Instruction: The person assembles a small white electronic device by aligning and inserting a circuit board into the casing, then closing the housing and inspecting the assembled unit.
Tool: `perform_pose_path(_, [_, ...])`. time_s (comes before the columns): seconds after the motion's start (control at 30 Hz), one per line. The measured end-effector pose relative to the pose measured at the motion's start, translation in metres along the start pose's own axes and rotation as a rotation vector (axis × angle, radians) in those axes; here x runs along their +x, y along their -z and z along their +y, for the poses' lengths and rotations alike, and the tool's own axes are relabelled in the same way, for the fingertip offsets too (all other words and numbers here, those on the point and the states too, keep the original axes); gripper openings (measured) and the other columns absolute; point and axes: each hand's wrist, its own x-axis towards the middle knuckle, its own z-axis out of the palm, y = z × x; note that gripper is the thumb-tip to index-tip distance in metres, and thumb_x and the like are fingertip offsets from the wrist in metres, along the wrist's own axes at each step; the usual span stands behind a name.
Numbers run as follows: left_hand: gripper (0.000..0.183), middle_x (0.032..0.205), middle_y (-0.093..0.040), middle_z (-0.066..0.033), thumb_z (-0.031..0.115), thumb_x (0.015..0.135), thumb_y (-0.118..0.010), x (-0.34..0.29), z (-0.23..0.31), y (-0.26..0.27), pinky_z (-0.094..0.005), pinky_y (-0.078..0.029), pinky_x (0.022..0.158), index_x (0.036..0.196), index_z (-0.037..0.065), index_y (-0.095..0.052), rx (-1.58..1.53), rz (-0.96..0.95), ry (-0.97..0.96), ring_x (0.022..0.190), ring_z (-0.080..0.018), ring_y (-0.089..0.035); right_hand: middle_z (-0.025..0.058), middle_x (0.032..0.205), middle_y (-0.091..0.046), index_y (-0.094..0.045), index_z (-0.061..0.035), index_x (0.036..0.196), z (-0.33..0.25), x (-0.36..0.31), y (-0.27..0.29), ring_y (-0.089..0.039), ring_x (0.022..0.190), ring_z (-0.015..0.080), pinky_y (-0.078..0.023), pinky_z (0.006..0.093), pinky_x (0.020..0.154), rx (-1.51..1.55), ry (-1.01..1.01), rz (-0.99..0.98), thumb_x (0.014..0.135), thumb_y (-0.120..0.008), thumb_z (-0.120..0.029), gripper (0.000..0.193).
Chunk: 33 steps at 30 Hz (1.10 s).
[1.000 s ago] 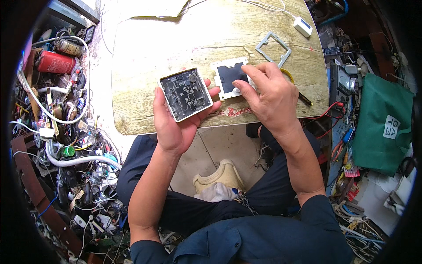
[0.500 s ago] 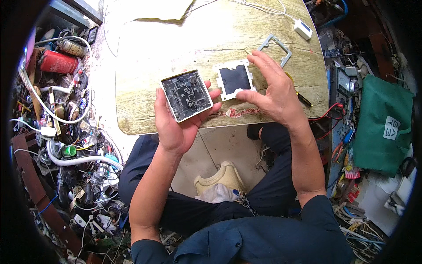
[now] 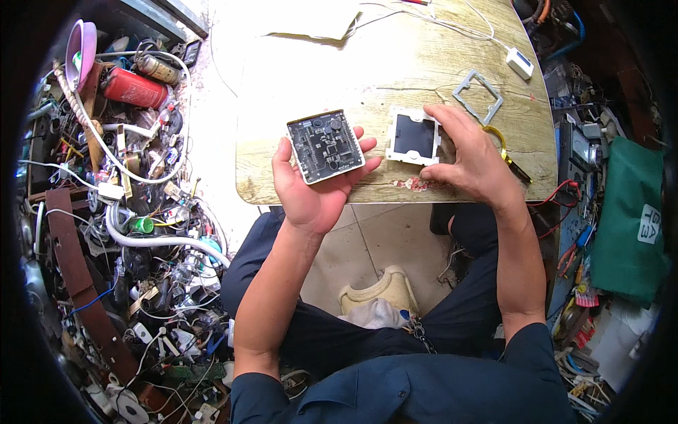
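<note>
My left hand (image 3: 314, 201) cradles a square white-rimmed device casing (image 3: 327, 147) from below, fingers wrapped round its right side. A black circuit board fills the casing and faces up. Just right of it, a white square frame with a black panel (image 3: 414, 136) lies on the table. My right hand (image 3: 472, 152) hovers at that frame's right edge, thumb and fingers spread apart; it is open, and whether a fingertip touches the frame I cannot tell.
Beyond my right hand lie a grey rectangular bezel (image 3: 478, 97), a yellow-and-black tool (image 3: 514, 164) and a small white box on a cable (image 3: 519, 63). Parts and cables crowd the left side (image 3: 152, 283). A green bag (image 3: 625, 222) hangs on the right.
The whole view has shifted, so things sit further right in it. My right hand's fingers have drawn back slightly from the white frame. The left hand still holds the casing.
</note>
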Motion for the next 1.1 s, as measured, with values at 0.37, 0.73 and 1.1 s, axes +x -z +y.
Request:
perform_pose_path(0.37, [0.081, 0.14, -0.05, -0.018, 0.027, 0.099, -0.061, -0.02, 0.002, -0.032, -0.041, -0.055, 0.1, 0.163, 0.004, -0.018, 0.696, -0.016, -0.321, 0.125, -0.0273, -0.058, 0.0287, 0.152, -0.047, -0.044, 0.004, 0.148, -0.065, -0.016, -0.002, -0.048, 0.14, 0.0469, -0.042, 0.0499, 0.115, -0.174, 0.346, 0.229, 0.063, -0.095, -0.03, 0.105])
perform_pose_path(0.73, [0.087, 0.122, -0.06, -0.0281, 0.022, 0.086, -0.077, -0.038, -0.031, -0.055, -0.049, -0.055, 0.087, 0.154, -0.005, -0.029, 1.466, 0.035, -0.755, 0.108, -0.0447, -0.064, 0.0321, 0.138, -0.056, -0.055, 0.0108, 0.136, -0.117, -0.027, -0.046, -0.057, 0.127, 0.046, -0.049, 0.0522, 0.106, -0.685, 0.238, 0.329, 0.086, -0.062, -0.004, 0.053])
perform_pose_path(1.1, [0.073, 0.123, -0.063, -0.0209, 0.032, 0.091, -0.075, -0.039, -0.024, -0.057, -0.0415, -0.056, 0.082, 0.149, -0.002, -0.044, 1.59, 0.02, -0.745, 0.099, -0.0315, -0.068, 0.0289, 0.135, -0.055, -0.046, 0.0077, 0.143, -0.075, -0.034, -0.018, -0.059, 0.124, 0.0422, -0.048, 0.0465, 0.105, -0.313, 0.062, 0.299, 0.071, -0.083, -0.018, 0.085])
